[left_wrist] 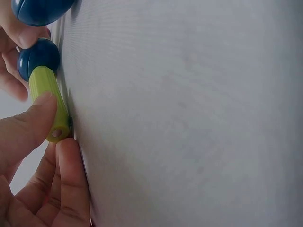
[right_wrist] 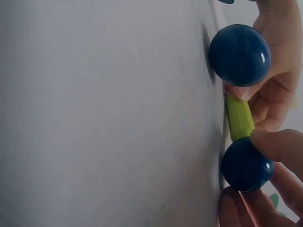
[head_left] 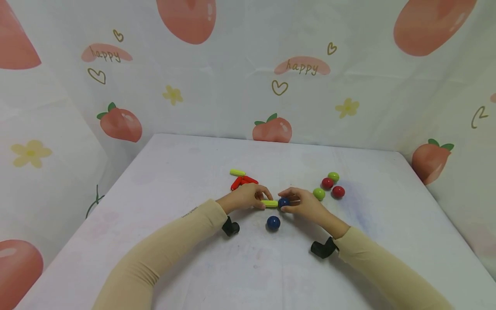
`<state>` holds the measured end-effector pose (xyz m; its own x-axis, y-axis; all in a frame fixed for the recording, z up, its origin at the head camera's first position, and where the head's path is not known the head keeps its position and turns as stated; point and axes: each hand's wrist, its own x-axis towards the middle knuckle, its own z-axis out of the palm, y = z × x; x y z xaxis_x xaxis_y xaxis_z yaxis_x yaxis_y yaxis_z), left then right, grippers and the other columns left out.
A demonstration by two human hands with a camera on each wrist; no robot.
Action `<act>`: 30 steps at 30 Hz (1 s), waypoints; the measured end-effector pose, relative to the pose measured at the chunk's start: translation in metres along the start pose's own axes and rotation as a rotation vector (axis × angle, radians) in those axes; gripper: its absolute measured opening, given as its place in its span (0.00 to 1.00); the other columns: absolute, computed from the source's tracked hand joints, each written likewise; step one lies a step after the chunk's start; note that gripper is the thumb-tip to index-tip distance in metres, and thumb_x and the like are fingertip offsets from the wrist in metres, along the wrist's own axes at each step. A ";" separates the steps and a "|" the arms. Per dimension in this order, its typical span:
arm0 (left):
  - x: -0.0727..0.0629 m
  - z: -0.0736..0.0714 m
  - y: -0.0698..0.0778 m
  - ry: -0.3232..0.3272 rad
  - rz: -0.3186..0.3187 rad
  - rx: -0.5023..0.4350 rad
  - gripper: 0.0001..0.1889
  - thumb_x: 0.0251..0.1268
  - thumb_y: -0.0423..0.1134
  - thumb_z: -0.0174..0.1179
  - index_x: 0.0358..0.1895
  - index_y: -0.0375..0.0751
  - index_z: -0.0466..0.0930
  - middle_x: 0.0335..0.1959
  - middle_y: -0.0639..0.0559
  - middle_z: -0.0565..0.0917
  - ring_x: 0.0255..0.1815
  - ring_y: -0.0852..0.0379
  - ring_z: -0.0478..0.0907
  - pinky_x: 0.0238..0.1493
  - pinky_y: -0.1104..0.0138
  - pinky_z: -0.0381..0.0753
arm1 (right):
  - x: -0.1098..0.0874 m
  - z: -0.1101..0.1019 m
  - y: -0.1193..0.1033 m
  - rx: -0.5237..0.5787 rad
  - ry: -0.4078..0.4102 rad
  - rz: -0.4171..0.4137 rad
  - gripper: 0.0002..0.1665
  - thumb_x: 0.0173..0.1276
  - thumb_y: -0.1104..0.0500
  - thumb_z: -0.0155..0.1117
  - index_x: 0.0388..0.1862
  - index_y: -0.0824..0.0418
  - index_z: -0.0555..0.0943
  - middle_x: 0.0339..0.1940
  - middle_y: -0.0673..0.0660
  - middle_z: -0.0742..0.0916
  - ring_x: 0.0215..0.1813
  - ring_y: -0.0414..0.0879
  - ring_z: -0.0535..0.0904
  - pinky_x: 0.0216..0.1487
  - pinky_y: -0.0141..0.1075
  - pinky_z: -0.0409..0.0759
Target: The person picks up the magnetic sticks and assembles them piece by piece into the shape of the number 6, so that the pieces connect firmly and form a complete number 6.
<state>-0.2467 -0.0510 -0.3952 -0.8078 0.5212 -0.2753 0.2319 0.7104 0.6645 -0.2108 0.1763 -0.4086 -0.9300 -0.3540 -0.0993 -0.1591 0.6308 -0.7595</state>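
Note:
In the middle of the white table, my left hand [head_left: 248, 197] pinches a ribbed yellow-green rod [head_left: 270, 203], thumb on one side. The rod's near end shows a small round inset in the left wrist view. Its other end touches a glossy dark blue ball [right_wrist: 247, 166]. That ball is between the thumb and fingers of my right hand [head_left: 306, 206]. Rod and ball lie in line, low over the tabletop. A second blue ball [head_left: 273, 223] rests on the table just nearer to me, touched by neither hand.
Beyond my left hand lie several red rods [head_left: 236, 184], partly covered by it, and another yellow-green rod [head_left: 237, 172]. To the right stand two red balls [head_left: 338, 192] and two green balls [head_left: 319, 193]. A printed cloth [head_left: 232, 77] hangs behind the table [head_left: 209, 275].

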 end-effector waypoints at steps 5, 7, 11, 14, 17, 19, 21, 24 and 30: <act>0.000 0.001 0.000 -0.002 -0.001 0.001 0.14 0.64 0.36 0.70 0.52 0.52 0.86 0.37 0.52 0.83 0.35 0.58 0.75 0.37 0.73 0.73 | 0.003 -0.001 0.002 -0.010 -0.013 0.013 0.21 0.67 0.62 0.72 0.59 0.62 0.82 0.58 0.62 0.87 0.62 0.60 0.83 0.65 0.52 0.80; 0.000 0.001 0.000 -0.004 -0.001 0.002 0.14 0.64 0.36 0.70 0.52 0.52 0.86 0.37 0.52 0.82 0.35 0.58 0.75 0.37 0.73 0.73 | 0.003 -0.001 0.002 -0.014 -0.014 0.019 0.21 0.67 0.62 0.72 0.58 0.62 0.82 0.56 0.62 0.87 0.62 0.60 0.83 0.65 0.52 0.81; 0.000 0.001 0.001 -0.004 -0.004 0.004 0.14 0.64 0.36 0.70 0.52 0.52 0.86 0.37 0.52 0.82 0.34 0.59 0.75 0.37 0.73 0.73 | 0.003 -0.002 0.002 -0.018 -0.017 0.018 0.20 0.67 0.62 0.72 0.57 0.62 0.83 0.56 0.62 0.87 0.62 0.60 0.83 0.64 0.52 0.81; 0.001 0.001 0.002 -0.004 -0.008 0.006 0.14 0.64 0.36 0.71 0.52 0.52 0.86 0.37 0.52 0.83 0.34 0.59 0.75 0.36 0.73 0.73 | 0.003 -0.003 0.002 -0.016 -0.021 0.017 0.20 0.67 0.62 0.72 0.57 0.62 0.83 0.56 0.62 0.87 0.62 0.61 0.83 0.64 0.52 0.81; 0.001 0.000 0.001 -0.016 -0.011 0.005 0.15 0.64 0.36 0.71 0.52 0.52 0.86 0.38 0.52 0.83 0.35 0.58 0.75 0.36 0.73 0.73 | 0.003 -0.003 0.002 -0.013 -0.023 0.024 0.20 0.67 0.62 0.72 0.57 0.62 0.83 0.56 0.62 0.87 0.63 0.61 0.83 0.64 0.52 0.81; 0.002 -0.002 0.001 -0.032 -0.011 0.003 0.15 0.64 0.36 0.71 0.53 0.51 0.85 0.39 0.51 0.83 0.37 0.57 0.75 0.37 0.72 0.74 | 0.003 -0.003 0.002 -0.010 -0.024 0.030 0.20 0.67 0.62 0.72 0.57 0.61 0.83 0.57 0.62 0.87 0.63 0.61 0.83 0.64 0.52 0.81; 0.002 -0.004 0.001 -0.049 -0.013 0.001 0.16 0.64 0.37 0.70 0.55 0.50 0.84 0.41 0.51 0.83 0.39 0.57 0.76 0.39 0.72 0.75 | 0.004 -0.003 0.002 -0.013 -0.025 0.026 0.20 0.66 0.62 0.72 0.57 0.61 0.83 0.57 0.62 0.87 0.63 0.61 0.83 0.64 0.52 0.81; 0.002 -0.007 0.002 -0.058 -0.025 -0.003 0.17 0.66 0.39 0.69 0.58 0.49 0.83 0.44 0.49 0.85 0.41 0.57 0.78 0.41 0.71 0.77 | 0.004 -0.003 0.002 -0.014 -0.028 0.025 0.20 0.66 0.61 0.73 0.57 0.61 0.83 0.56 0.62 0.87 0.63 0.61 0.83 0.64 0.52 0.81; -0.007 -0.012 0.010 0.044 -0.015 -0.044 0.15 0.71 0.43 0.64 0.58 0.49 0.83 0.47 0.49 0.86 0.40 0.56 0.80 0.40 0.69 0.80 | 0.004 -0.003 0.003 -0.020 -0.028 0.012 0.20 0.67 0.60 0.73 0.57 0.61 0.83 0.56 0.62 0.87 0.62 0.61 0.83 0.64 0.52 0.81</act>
<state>-0.2445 -0.0531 -0.3784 -0.8344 0.4887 -0.2549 0.1963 0.6956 0.6911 -0.2160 0.1791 -0.4091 -0.9224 -0.3649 -0.1266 -0.1546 0.6491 -0.7448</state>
